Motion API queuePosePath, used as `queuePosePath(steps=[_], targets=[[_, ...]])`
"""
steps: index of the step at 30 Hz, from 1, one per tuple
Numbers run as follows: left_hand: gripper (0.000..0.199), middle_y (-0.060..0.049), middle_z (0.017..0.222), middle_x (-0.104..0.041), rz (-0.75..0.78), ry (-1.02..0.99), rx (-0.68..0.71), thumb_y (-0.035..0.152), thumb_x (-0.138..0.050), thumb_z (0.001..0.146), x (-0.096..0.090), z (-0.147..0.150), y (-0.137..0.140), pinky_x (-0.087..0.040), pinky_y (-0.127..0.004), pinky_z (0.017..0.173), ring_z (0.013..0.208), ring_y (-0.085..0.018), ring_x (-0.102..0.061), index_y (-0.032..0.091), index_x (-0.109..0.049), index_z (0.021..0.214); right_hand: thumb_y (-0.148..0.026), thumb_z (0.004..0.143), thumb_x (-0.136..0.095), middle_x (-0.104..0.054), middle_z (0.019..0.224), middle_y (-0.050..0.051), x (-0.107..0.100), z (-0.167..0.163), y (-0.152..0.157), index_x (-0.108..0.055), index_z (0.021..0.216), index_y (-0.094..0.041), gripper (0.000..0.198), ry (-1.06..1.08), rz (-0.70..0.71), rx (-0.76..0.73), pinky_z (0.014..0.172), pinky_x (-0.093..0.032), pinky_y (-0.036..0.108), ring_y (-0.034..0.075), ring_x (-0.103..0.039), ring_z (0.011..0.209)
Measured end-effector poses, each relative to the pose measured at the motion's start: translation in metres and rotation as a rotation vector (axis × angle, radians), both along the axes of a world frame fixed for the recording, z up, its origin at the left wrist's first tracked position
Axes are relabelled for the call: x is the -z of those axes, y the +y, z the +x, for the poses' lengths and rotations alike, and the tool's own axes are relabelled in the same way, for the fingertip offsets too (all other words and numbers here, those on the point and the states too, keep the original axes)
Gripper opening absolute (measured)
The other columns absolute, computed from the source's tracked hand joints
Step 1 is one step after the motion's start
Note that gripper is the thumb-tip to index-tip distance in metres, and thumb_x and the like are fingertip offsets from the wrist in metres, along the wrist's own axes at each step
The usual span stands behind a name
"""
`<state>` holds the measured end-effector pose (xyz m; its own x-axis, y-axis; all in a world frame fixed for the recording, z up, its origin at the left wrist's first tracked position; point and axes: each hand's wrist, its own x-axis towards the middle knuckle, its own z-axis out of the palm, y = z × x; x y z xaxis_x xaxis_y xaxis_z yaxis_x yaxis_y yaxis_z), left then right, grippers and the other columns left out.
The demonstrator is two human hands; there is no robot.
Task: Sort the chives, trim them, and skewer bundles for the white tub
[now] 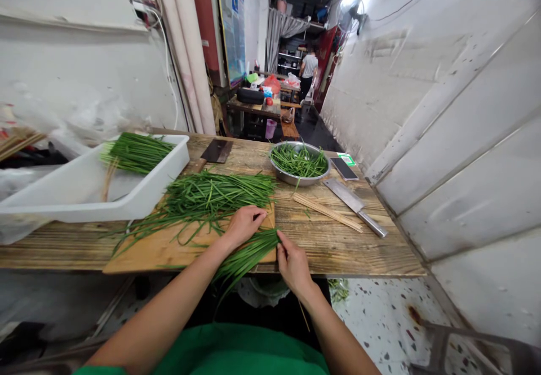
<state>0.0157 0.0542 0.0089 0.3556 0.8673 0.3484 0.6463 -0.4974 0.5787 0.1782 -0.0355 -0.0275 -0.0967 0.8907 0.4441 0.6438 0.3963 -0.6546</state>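
My right hand (295, 265) is at the front edge of the cutting board, its index fingertip against the even end of a small bunch of chives (249, 252). A thin bamboo skewer (304, 316) sticks out below this hand and seems held in it; its upper part is hidden. My left hand (245, 224) is just above the bunch, fingers curled together; whether anything is between them is hidden. The bunch's loose leaves hang over the table edge. Behind my hands, a large heap of chives (215, 192) lies on the wooden cutting board (156, 248).
A white tray (164, 175) with more chives stands at left, beside a dark-bladed cleaver (216, 151). To the right are a metal bowl (300, 181) of cut greens, bamboo skewers (327, 211), a steel cleaver (344, 195) and a phone (344, 168). A person (309, 68) stands far back.
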Motion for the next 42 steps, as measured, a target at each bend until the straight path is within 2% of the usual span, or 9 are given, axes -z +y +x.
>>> queuePosePath(steps=[9, 22, 29, 32, 35, 37, 39, 42], targets=[[0.025, -0.002, 0.069, -0.059, 0.002, 0.035, 0.037, 0.026, -0.044, 0.082, -0.006, 0.000, -0.003, -0.037, -0.022, 0.062, 0.065, -0.012, -0.051, 0.017, -0.067, 0.081, -0.017, 0.083, -0.037, -0.065, 0.102, 0.011, 0.001, 0.000, 0.000, -0.051, 0.119, -0.014, 0.039, 0.010, -0.002, 0.001, 0.072, -0.052, 0.029, 0.019, -0.064, 0.083], [0.023, -0.002, 0.067, -0.057, -0.016, 0.021, 0.005, 0.026, -0.045, 0.081, -0.007, 0.000, -0.004, -0.036, -0.022, 0.060, 0.062, -0.012, -0.049, 0.017, -0.066, 0.079, -0.017, 0.083, -0.037, -0.064, 0.102, 0.012, -0.002, 0.000, -0.002, -0.051, 0.119, -0.012, 0.039, 0.002, 0.003, 0.001, 0.072, -0.051, 0.028, 0.019, -0.065, 0.083], [0.026, -0.002, 0.066, -0.056, 0.008, 0.014, 0.053, 0.026, -0.043, 0.083, -0.007, 0.000, -0.003, -0.036, -0.022, 0.062, 0.063, -0.012, -0.049, 0.016, -0.066, 0.077, -0.018, 0.084, -0.036, -0.065, 0.101, 0.012, -0.003, -0.001, -0.002, -0.051, 0.118, -0.012, 0.038, 0.013, 0.016, -0.012, 0.072, -0.051, 0.029, 0.019, -0.065, 0.081], [0.026, -0.002, 0.066, -0.055, -0.007, 0.036, 0.131, 0.025, -0.042, 0.083, -0.014, 0.002, -0.009, -0.036, -0.022, 0.062, 0.065, -0.012, -0.049, 0.016, -0.065, 0.075, -0.019, 0.084, -0.036, -0.065, 0.098, 0.011, -0.003, -0.001, -0.002, -0.051, 0.119, -0.014, 0.038, 0.025, 0.018, -0.007, 0.070, -0.051, 0.029, 0.018, -0.065, 0.077], [0.025, -0.001, 0.068, -0.055, -0.034, 0.112, 0.295, 0.023, -0.042, 0.083, -0.025, 0.003, -0.019, -0.036, -0.021, 0.063, 0.066, -0.011, -0.050, 0.017, -0.064, 0.074, -0.020, 0.084, -0.037, -0.068, 0.080, 0.007, -0.002, -0.001, -0.002, -0.045, 0.124, -0.014, 0.041, 0.027, -0.026, 0.021, 0.060, -0.051, 0.026, 0.016, -0.064, 0.061], [0.024, -0.002, 0.073, -0.056, -0.027, 0.160, 0.346, 0.023, -0.042, 0.083, -0.032, 0.000, -0.023, -0.037, -0.021, 0.065, 0.069, -0.012, -0.050, 0.019, -0.065, 0.077, -0.020, 0.084, -0.036, -0.067, 0.070, 0.005, -0.002, 0.000, -0.003, -0.042, 0.127, -0.013, 0.043, 0.015, -0.048, 0.031, 0.056, -0.050, 0.025, 0.016, -0.062, 0.054], [0.023, -0.003, 0.079, -0.056, 0.011, 0.170, 0.277, 0.024, -0.043, 0.083, -0.036, -0.007, -0.021, -0.038, -0.022, 0.068, 0.073, -0.013, -0.051, 0.020, -0.065, 0.083, -0.020, 0.085, -0.036, -0.067, 0.072, 0.006, -0.002, 0.000, -0.003, -0.043, 0.126, -0.013, 0.042, 0.006, -0.045, 0.026, 0.057, -0.050, 0.026, 0.016, -0.062, 0.056], [0.023, -0.005, 0.086, -0.056, 0.083, 0.190, 0.065, 0.025, -0.043, 0.082, -0.035, -0.021, -0.008, -0.038, -0.024, 0.069, 0.077, -0.014, -0.051, 0.020, -0.064, 0.090, -0.020, 0.085, -0.035, -0.068, 0.082, 0.009, -0.001, 0.000, -0.003, -0.047, 0.122, -0.013, 0.040, 0.004, -0.007, 0.025, 0.063, -0.051, 0.027, 0.018, -0.064, 0.065]])
